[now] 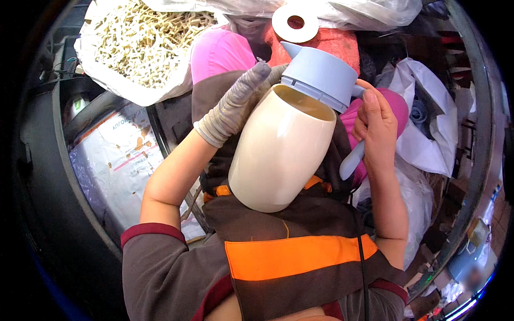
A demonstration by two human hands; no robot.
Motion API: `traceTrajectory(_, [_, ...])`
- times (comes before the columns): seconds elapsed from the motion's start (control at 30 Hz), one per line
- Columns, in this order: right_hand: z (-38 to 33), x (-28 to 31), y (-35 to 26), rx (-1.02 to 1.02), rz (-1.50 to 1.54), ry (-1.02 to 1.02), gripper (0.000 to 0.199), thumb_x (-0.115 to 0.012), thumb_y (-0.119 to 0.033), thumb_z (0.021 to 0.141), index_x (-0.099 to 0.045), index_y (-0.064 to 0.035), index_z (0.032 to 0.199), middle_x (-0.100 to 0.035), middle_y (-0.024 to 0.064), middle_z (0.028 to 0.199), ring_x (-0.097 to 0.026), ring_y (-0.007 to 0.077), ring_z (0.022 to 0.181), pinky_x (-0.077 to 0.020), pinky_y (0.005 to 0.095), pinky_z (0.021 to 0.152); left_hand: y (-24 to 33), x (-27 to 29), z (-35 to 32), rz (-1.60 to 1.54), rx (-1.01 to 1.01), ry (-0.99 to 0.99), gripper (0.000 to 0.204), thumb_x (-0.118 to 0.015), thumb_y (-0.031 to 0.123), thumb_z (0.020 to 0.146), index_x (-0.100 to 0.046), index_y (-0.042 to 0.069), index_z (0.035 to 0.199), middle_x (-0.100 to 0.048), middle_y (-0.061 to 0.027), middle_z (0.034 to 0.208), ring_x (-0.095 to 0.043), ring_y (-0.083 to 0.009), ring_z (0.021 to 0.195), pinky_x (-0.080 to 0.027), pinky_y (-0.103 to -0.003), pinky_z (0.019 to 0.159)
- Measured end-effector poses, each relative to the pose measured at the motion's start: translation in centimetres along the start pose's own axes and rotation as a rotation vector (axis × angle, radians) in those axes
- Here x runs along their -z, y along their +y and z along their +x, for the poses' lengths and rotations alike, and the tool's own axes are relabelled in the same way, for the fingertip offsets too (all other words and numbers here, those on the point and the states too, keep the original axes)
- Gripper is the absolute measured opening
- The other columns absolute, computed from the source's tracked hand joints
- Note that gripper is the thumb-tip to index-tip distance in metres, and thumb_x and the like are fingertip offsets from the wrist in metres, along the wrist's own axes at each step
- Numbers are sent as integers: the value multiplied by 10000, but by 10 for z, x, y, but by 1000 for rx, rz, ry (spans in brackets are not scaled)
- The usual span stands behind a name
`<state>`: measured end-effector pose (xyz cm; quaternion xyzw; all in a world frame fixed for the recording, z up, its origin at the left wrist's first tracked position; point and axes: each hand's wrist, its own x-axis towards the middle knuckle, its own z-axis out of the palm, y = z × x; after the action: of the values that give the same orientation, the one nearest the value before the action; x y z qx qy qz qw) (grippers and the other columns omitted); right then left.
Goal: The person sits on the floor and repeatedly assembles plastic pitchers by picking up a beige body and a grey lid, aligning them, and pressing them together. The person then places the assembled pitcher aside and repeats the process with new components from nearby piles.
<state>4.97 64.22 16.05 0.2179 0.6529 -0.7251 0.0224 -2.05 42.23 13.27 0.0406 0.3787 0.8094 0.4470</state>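
A cream jug body (pixel 281 152), hollow and open at its top, leans over my lap with its mouth tilted away to the right. Against its upper left side lies my left hand (pixel 233 107) in a grey, soiled glove, gripping it; some fingers are hidden behind the body. My bare right hand (pixel 376 120) is closed around the handle of a blue-grey jug top (pixel 321 75) with a pointed spout. The handle's lower end shows below my fist. The top sits tilted at the body's far rim, with the near part of the mouth uncovered.
A white sack (pixel 134 96) full of small pale pieces (pixel 144 43) stands at the far left. Beyond the jug lie a white ring (pixel 295 24) and a red cloth (pixel 345 48). Plastic bags (pixel 423 117) are on the right, and a printed sheet (pixel 120 155) is on the left.
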Motion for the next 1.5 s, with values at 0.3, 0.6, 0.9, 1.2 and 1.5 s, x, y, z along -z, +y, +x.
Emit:
traceTrajectory(0.3, [-7, -6, 14, 155, -271, 44, 267, -514, -213, 952, -612, -29, 1118, -586, -18, 800, -489, 37, 641, -382, 183, 565, -2, -7, -5, 166, 39, 137, 743, -603, 536, 813, -408, 44, 1335, -521, -103, 1257, -507, -193, 1156, -405, -346, 993])
traceTrajectory(0.6, [7, -20, 21, 194, -305, -21, 281, -516, -250, 943, -616, -35, 1094, -668, 88, 945, -616, 140, 879, -469, 265, 779, -13, 10, -12, 65, 64, 148, 686, -604, 415, 847, -361, 14, 1349, -505, -100, 1248, -506, -182, 1136, -409, -314, 972])
traceTrajectory(0.9, [4, -18, 25, 325, -369, -148, 275, -525, -259, 929, -611, -58, 1095, -662, 113, 975, -643, 203, 889, -483, 295, 770, -14, 7, -31, 130, 42, 179, 676, -603, 375, 838, -336, 47, 1364, -472, -97, 1275, -471, -186, 1174, -379, -329, 1002])
traceTrajectory(1.2, [-13, -4, 28, 307, -481, -112, 267, -515, -243, 934, -594, -66, 1118, -654, 113, 968, -638, 208, 888, -484, 313, 760, -12, -13, -30, 229, 64, 130, 660, -617, 303, 834, -321, 80, 1380, -461, -69, 1287, -445, -172, 1187, -354, -322, 1012])
traceTrajectory(1.5, [8, 30, -16, -378, -45, -586, 419, -523, -437, 875, -539, -56, 702, -497, 21, 547, -460, 104, 423, -402, 237, 445, 15, -34, -14, 344, 150, 35, 633, -595, 336, 846, -352, 43, 1352, -468, -88, 1282, -473, -186, 1163, -378, -325, 998])
